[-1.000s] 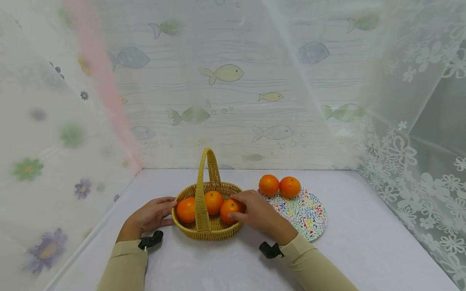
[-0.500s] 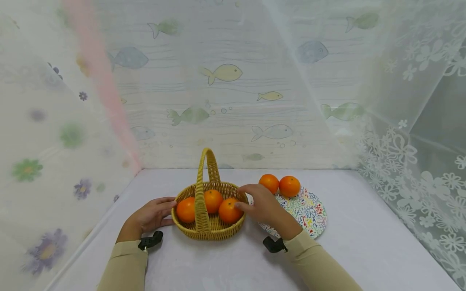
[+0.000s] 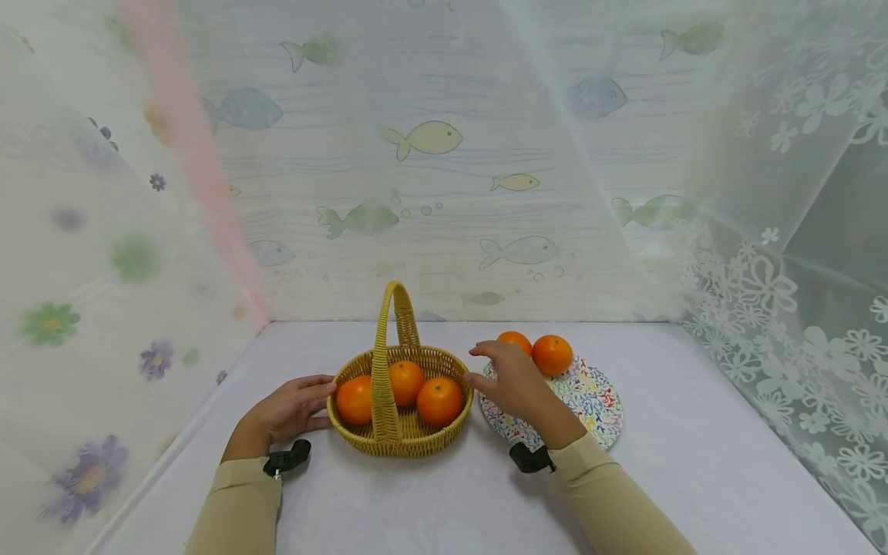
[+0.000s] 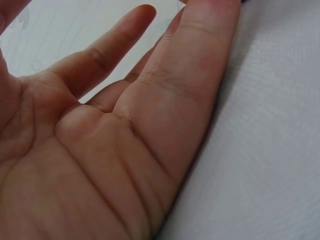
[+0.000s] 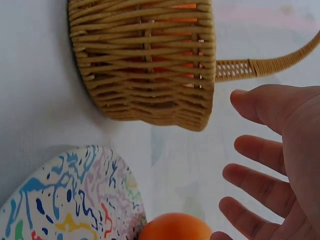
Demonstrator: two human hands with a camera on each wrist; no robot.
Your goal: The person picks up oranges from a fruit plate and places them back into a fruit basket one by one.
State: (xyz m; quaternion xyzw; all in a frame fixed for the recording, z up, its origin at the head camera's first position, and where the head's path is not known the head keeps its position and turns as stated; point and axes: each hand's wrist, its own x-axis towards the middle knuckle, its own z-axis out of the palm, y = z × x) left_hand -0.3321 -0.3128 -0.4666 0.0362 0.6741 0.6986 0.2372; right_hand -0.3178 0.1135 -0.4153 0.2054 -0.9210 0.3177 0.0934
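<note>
A yellow wicker basket [image 3: 398, 447] with a tall arched handle stands on the white table. Inside it lie three oranges: one on the left [image 3: 354, 401], one in the middle [image 3: 405, 383] and one on the right [image 3: 440, 401]. My left hand [image 3: 294, 408] touches the basket's left rim with extended fingers; its palm [image 4: 100, 165] shows in the left wrist view. Just off the basket's right rim is my right hand [image 3: 516, 385], holding nothing, its fingers [image 5: 260, 187] spread apart. Behind that hand, two more oranges [image 3: 553, 355] sit at the back of a round, multicoloured patterned plate [image 3: 600, 401].
Pale curtains with fish drawings [image 3: 433, 139] hang behind the table [image 3: 416, 509]. Floral sheets [image 3: 763, 324] enclose both sides. A black wrist device [image 3: 530, 458] is on the right forearm, and another [image 3: 287, 458] on the left.
My right hand has let go of the right-hand orange in the basket and drawn back to the right, over the plate's left side. My left hand stays at the rim.
</note>
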